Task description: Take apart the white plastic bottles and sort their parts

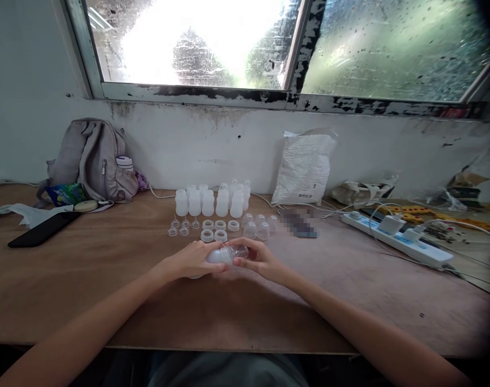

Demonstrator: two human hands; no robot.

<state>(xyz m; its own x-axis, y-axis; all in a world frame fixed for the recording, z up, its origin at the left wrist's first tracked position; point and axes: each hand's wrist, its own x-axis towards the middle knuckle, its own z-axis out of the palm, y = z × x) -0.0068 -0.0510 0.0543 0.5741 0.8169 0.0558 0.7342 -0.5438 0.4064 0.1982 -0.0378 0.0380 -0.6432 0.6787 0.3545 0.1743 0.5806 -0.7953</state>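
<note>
A translucent baby bottle (217, 256) lies sideways between my hands, just above the front half of the table. My left hand (196, 259) is wrapped round its body. The fingers of my right hand (256, 258) grip the clear cap (239, 251) at its right end. Beyond my hands, several clear nipples (184, 230) sit on the left, several white collar rings (220, 225) in the middle, and several clear caps (262, 230) on the right. Behind them stand several white bottles (194, 203), some at the right with caps on.
A grey backpack (92, 161) leans on the wall at the left, with a black phone (45, 230) in front. A white plastic package (305, 167) stands at the back. On the right lie a power strip (402, 240), cables and a blurred-out item (299, 223).
</note>
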